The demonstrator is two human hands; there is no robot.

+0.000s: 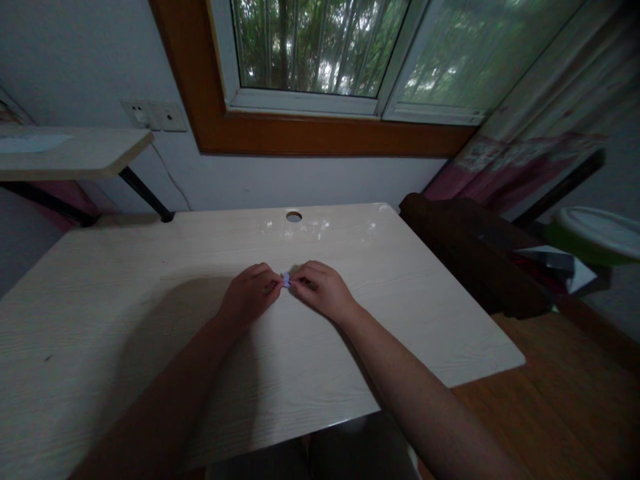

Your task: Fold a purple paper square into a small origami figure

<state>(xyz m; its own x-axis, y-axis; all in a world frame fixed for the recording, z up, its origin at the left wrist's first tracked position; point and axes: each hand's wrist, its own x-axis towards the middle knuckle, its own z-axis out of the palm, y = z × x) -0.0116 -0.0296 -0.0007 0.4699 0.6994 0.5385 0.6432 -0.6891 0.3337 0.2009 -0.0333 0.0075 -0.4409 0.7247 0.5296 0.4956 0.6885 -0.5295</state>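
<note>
A small pale-purple piece (286,280), perhaps folded paper, is pinched between both hands just over the middle of the desk (210,247). It is too small for me to make out its exact kind. My left hand (251,291) grips its left side with thumb and fingertips. From the right, my right hand (323,288) pinches the other side. The fingertips cover most of the piece, and the two hands almost meet around it.
A round cable hole (294,217) is near the desk's back edge. On the left stands a raised shelf (115,150) on black legs. Beyond the desk's right edge are a dark wooden piece of furniture (450,233) and a green tub with a pale lid (600,230).
</note>
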